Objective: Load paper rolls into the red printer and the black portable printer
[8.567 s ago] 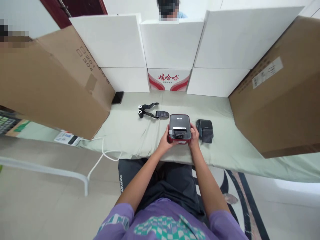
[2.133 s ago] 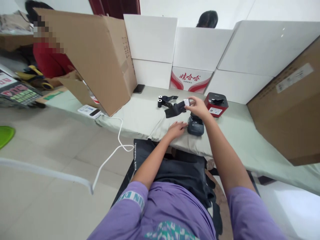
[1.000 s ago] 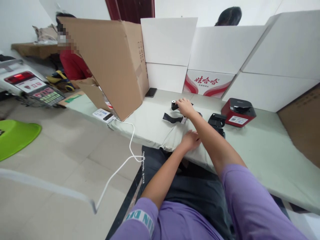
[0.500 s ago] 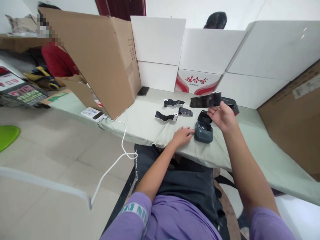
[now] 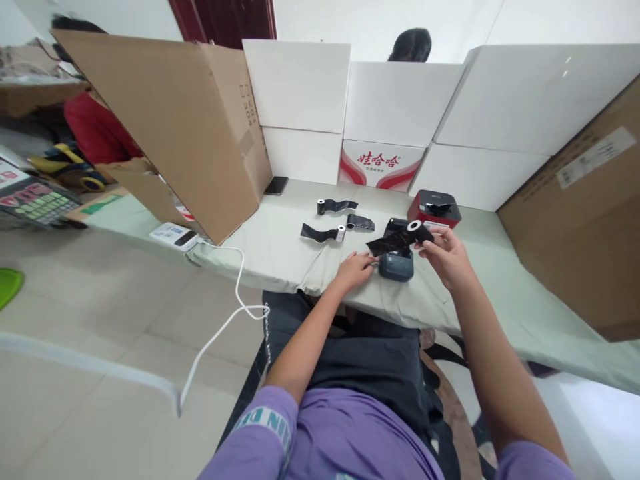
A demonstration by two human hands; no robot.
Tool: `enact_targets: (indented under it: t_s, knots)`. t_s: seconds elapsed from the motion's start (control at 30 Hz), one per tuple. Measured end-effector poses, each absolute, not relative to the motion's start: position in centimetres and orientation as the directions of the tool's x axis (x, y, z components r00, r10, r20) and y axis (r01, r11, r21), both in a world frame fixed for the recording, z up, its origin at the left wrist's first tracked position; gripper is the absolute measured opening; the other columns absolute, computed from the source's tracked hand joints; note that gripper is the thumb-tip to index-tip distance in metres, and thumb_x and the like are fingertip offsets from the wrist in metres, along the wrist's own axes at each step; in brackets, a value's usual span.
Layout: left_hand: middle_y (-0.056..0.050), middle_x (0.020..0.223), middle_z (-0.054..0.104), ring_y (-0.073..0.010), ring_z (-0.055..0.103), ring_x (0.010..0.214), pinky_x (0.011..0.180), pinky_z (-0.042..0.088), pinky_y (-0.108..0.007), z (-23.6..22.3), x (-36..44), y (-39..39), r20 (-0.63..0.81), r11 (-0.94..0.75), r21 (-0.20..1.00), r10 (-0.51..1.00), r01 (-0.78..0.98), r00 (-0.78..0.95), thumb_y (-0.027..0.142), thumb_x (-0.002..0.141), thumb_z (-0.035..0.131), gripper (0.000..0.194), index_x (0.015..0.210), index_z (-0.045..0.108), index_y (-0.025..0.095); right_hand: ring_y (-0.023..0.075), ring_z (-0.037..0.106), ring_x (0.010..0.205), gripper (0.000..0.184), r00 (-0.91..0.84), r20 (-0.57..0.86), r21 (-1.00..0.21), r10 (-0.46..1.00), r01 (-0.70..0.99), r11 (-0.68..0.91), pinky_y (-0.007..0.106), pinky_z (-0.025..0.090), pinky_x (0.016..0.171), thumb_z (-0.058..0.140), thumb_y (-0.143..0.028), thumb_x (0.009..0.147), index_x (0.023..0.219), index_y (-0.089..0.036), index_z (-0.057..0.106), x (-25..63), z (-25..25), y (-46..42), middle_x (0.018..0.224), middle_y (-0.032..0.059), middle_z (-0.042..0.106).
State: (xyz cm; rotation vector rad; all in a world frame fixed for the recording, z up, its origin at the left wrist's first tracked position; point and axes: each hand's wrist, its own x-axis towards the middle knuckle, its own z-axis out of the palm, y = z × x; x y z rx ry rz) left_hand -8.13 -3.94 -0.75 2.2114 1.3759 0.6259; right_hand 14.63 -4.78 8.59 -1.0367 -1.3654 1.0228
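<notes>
My right hand is closed on a black paper roll with a white core end. Its loose strip hangs leftward over a small dark printer, whose lid is up and whose inside is partly hidden by the strip. Fingers outstretched, my left hand lies on the cloth with its fingertips at the printer's left side. Left of the printer lie more black rolls with loose tails: a far roll, a middle roll and a near roll.
A red and black printer stands behind my right hand. White boxes wall off the back, and brown cartons flank both sides. A phone lies by the left carton. A white cable hangs over the table's front edge.
My right hand has laid one roll at the left and taken up another, now brought left and lower over the dark printer. Earlier, both hands held the red printer, now standing further back.
</notes>
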Motion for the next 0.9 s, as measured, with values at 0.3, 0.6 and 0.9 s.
enact_targets:
  t_s: [0.3, 0.6, 0.9]
  knots:
    - [-0.002, 0.146, 0.064, -0.0205, 0.06, 0.135, 0.114, 0.048, -0.033, 0.1, -8.5, -4.8, 0.19, -0.308, 0.837, 0.939, 0.451, 0.288, 0.039, 0.102, 0.049, 0.053, 0.152, 0.048, 0.025, 0.0177, 0.056, 0.065, 0.031, -0.147, 0.112, -0.992, 0.983, -0.078, 0.101, 0.036, 0.048, 0.059, 0.068, -0.034, 0.072, 0.103, -0.031, 0.066, 14.4, 8.7, -6.1, 0.089, 0.0024, 0.066]
    - [-0.005, 0.136, 0.071, -0.019, 0.066, 0.126, 0.113, 0.048, -0.033, -0.5, -8.5, -4.4, 0.175, -0.22, 0.939, 0.968, 0.266, 0.18, 0.038, 0.105, 0.043, 0.049, 0.15, 0.05, 0.021, 0.0127, 0.051, 0.062, 0.025, -0.16, -0.005, -1.0, 0.987, -0.006, -0.006, 0.026, 0.039, 0.053, 0.08, -0.036, 0.067, 0.084, -0.025, 0.066, 13.0, 8.0, -6.9, 0.086, 0.0009, 0.062]
    - [-0.015, 0.131, 0.071, -0.0208, 0.072, 0.107, 0.1, 0.053, -0.036, -1.4, -8.4, -3.8, 0.194, -0.195, 0.981, 0.975, 0.0, 0.111, 0.039, 0.102, 0.051, 0.051, 0.146, 0.052, 0.014, 0.0128, 0.057, 0.071, 0.061, -0.151, 0.146, -0.939, 0.978, 0.289, 0.185, 0.028, 0.05, 0.062, 0.076, -0.023, 0.063, 0.122, -0.029, 0.062, 14.3, 7.2, -6.7, 0.107, 0.0017, 0.06]
